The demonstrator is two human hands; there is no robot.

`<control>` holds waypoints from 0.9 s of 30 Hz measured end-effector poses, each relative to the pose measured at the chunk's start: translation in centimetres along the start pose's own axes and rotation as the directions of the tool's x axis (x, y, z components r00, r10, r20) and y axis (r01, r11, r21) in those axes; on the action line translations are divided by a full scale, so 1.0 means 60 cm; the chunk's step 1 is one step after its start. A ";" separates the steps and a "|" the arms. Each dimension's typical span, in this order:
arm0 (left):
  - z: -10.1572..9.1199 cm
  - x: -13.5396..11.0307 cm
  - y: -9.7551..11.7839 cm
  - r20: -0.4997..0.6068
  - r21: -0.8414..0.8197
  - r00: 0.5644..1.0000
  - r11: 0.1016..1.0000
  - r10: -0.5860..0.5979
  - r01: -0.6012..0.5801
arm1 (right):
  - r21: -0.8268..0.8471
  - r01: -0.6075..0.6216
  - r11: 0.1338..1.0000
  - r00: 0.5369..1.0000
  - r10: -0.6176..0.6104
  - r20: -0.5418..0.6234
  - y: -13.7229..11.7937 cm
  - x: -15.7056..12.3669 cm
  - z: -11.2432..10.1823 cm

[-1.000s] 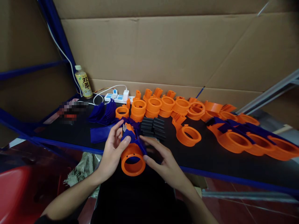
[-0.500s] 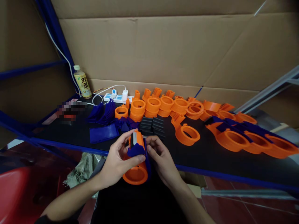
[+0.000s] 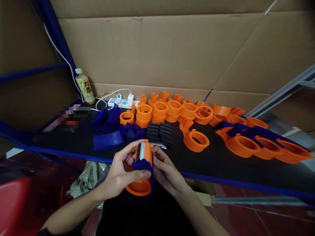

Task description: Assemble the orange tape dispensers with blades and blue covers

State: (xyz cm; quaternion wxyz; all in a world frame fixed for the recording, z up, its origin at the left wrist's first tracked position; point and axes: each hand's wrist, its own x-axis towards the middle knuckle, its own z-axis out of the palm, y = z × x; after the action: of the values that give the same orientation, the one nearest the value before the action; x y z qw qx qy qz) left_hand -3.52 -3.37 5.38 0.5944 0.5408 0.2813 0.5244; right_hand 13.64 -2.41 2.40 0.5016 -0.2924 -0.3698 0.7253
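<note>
An orange tape dispenser [image 3: 138, 189] with dark blue parts is held in front of my body, just off the table's front edge. My left hand [image 3: 122, 172] is closed around its left side, the thumb lying across the front by a blue end piece [image 3: 143, 164]. At its top sits a silvery toothed blade [image 3: 142, 150] beside a black strip. My right hand [image 3: 167, 168] closes on the dispenser's right side, fingers bent against the blue side strip; its fingertips are partly hidden. Just beyond the hands lie black ribbed pieces [image 3: 159, 131] and a small shiny piece [image 3: 161, 145].
Several orange dispenser bodies [image 3: 144, 113] line the back of the black table. One orange body [image 3: 197, 141] stands apart; assembled ones [image 3: 243, 146] lie at right. Blue flat pieces [image 3: 108, 141], a power strip [image 3: 124, 103] and a drink bottle [image 3: 85, 87] are at left.
The tape dispenser has shifted slightly left and turned, showing more of the blade. My right hand has moved a little left with it, still against its side. The shiny piece shows more.
</note>
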 end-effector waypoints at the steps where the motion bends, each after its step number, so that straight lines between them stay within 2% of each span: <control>1: 0.000 0.001 0.001 0.007 -0.003 1.000 1.000 -0.003 0.003 | 0.019 -0.001 1.000 1.000 0.001 0.003 0.000 0.000 -0.001; 5: -0.001 0.002 -0.001 0.010 -0.008 1.000 1.000 -0.002 0.002 | 0.027 -0.034 0.999 0.999 0.034 -0.002 -0.001 -0.001 -0.003; 9: -0.002 0.005 -0.010 -0.023 -0.002 1.000 1.000 -0.009 0.009 | -0.024 -0.002 1.000 0.999 0.001 -0.034 -0.001 -0.001 -0.002; 11: -0.002 0.007 -0.014 -0.044 -0.006 0.999 1.000 -0.009 0.009 | -0.120 0.037 0.992 0.997 -0.045 -0.063 -0.002 0.001 -0.002; 13: 0.000 0.010 -0.018 -0.086 -0.015 0.996 1.000 0.012 -0.013 | -0.299 0.104 0.949 0.987 -0.136 -0.086 -0.007 0.000 -0.003; 15: 0.003 0.013 -0.022 -0.145 -0.020 0.989 0.999 0.041 -0.044 | -0.514 0.184 0.838 0.968 -0.246 -0.055 -0.017 -0.007 -0.001; 17: 0.004 0.018 -0.027 -0.223 -0.003 0.973 0.998 0.066 -0.068 | -0.690 0.244 0.682 0.948 -0.319 0.019 -0.029 -0.021 0.005; 20: 0.004 0.025 -0.034 -0.351 0.031 0.932 0.996 0.092 -0.087 | -0.863 0.265 0.431 0.928 -0.356 0.107 -0.037 -0.052 0.021; 22: 0.005 0.029 -0.038 -0.403 0.013 0.911 0.996 0.085 -0.087 | -0.927 0.263 0.266 0.911 -0.385 0.148 -0.028 -0.070 0.030; 24: 0.008 0.030 -0.041 -0.402 -0.043 0.915 0.997 0.041 -0.063 | -0.953 0.273 0.128 0.876 -0.442 0.192 -0.008 -0.081 0.034; 27: 0.017 0.029 -0.040 -0.336 -0.115 0.941 0.993 -0.023 -0.016 | -0.960 0.279 0.007 0.810 -0.538 0.232 0.016 -0.087 0.027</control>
State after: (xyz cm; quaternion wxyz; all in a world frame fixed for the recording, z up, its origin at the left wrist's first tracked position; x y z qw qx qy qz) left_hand -1.34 -1.80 3.81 0.5689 0.4071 0.3489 0.6236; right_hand 13.55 -7.93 2.78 0.4129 -0.4929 -0.7598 0.0966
